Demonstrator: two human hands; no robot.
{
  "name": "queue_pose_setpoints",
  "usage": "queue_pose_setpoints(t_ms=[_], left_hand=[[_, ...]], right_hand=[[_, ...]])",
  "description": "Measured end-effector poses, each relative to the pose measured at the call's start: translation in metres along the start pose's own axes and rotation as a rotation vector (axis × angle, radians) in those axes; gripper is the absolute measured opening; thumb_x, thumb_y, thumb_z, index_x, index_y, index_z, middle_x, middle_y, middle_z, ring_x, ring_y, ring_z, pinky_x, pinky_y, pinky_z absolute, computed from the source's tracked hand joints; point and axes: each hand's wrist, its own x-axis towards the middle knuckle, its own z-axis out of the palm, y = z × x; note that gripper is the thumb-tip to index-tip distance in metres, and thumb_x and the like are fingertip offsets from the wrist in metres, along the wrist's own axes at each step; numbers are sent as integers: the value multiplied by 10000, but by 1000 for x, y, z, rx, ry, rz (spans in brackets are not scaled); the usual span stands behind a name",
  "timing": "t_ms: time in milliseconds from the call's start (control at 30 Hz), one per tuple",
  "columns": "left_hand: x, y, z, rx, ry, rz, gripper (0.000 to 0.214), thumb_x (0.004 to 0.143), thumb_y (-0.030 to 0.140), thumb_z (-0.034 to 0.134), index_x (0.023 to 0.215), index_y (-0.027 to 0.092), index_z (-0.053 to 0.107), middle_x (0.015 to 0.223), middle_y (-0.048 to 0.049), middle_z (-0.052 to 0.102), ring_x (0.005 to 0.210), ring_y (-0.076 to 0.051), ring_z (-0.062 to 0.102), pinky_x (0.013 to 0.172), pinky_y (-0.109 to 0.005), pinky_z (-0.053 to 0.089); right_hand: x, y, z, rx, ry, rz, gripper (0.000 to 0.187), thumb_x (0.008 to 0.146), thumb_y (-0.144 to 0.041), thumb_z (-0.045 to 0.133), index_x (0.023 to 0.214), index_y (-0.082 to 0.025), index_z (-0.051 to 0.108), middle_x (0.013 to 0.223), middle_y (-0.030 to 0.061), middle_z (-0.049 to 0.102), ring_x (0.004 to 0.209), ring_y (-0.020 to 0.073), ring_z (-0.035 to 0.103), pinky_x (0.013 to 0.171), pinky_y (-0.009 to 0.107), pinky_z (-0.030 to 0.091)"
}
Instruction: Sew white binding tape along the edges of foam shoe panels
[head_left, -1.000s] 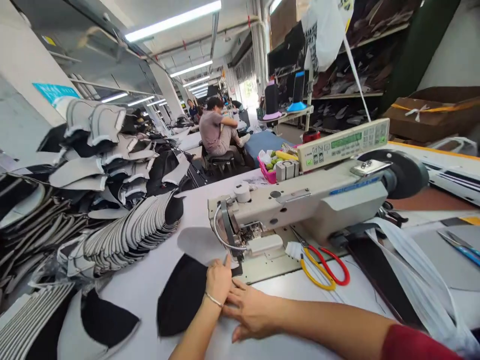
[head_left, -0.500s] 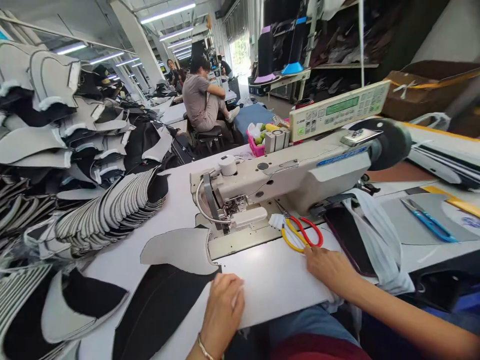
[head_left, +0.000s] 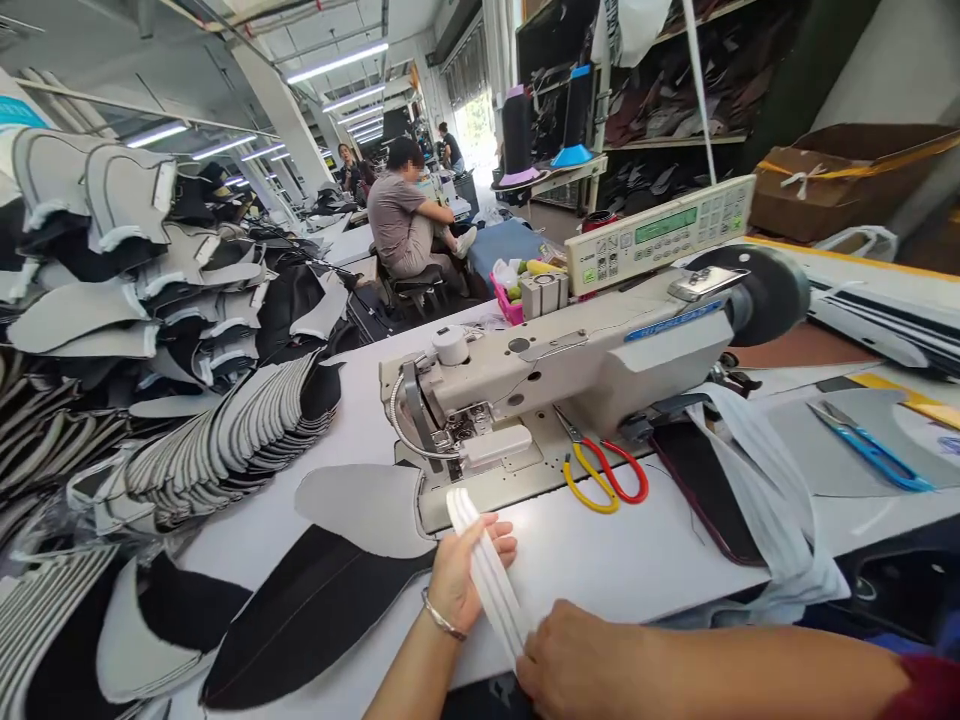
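Note:
A white tape strip (head_left: 491,572) with lines running along its length slants between my hands in front of the sewing machine (head_left: 525,370). My left hand (head_left: 459,572) holds its upper part, thumb laid over the strip and fingertips showing beyond it. Near the table's front edge, my right hand (head_left: 574,660) is closed on the lower end, its fingertips hidden from view. Scissors with one yellow and one red handle (head_left: 606,475) lie against the machine bed. Left of my hands, a grey curved panel (head_left: 367,505) overlaps a black panel (head_left: 307,610).
A stack of grey-and-black cut pieces (head_left: 232,430) stands on the left. A bunch of white tape (head_left: 780,500) hangs at the right beside a black panel (head_left: 705,490). Blue-handled snips (head_left: 870,445) lie farther right. A person (head_left: 405,215) sits beyond the machine.
My right hand has left the scissors and moved down and left. The white tape strip is now between both hands, and my left hand has turned and gripped it.

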Motion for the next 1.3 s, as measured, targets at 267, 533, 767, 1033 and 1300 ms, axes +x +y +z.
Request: queue_pose_setpoints(t_ms=[267,533,767,1033,1300], left_hand=[[-13,10,-28,-43,-129,-169,464,776,548,426,911,125,561,783,-84,644,715,-210,622,661,-361,493],[-12,77,-46,1107,66,477,506,731,524,446,998,117,586,1079,-138,581,1044,-267,502,925,-399,362],[5,73,-76,2281,88,347,881,485,143,633,1297,49,303,1402,-213,164,1260,-359,196,985,-477,258],[18,86,-61,1995,39,443,464,699,81,388,1134,138,541,1286,-73,447,1168,-202,404,999,-313,302],[15,87,-50,1508,10,441,465,696,192,369,1121,184,557,1181,3,551,1120,-160,468,982,-256,317]], right_hand=[[41,60,4,100,395,254,203,898,-207,342,888,-171,541,869,26,570,688,125,504,540,235,297],[91,102,45,77,712,275,289,905,-154,270,936,-135,557,995,95,568,825,173,492,694,295,358],[88,115,52,116,510,352,251,887,-114,325,925,-122,572,1138,96,518,945,198,457,780,330,341],[93,111,51,78,452,372,243,843,-89,376,1004,-127,553,1213,116,458,978,221,413,746,351,294],[96,100,48,91,453,380,251,834,-175,396,1054,-138,512,1287,106,390,984,239,379,710,365,276]])
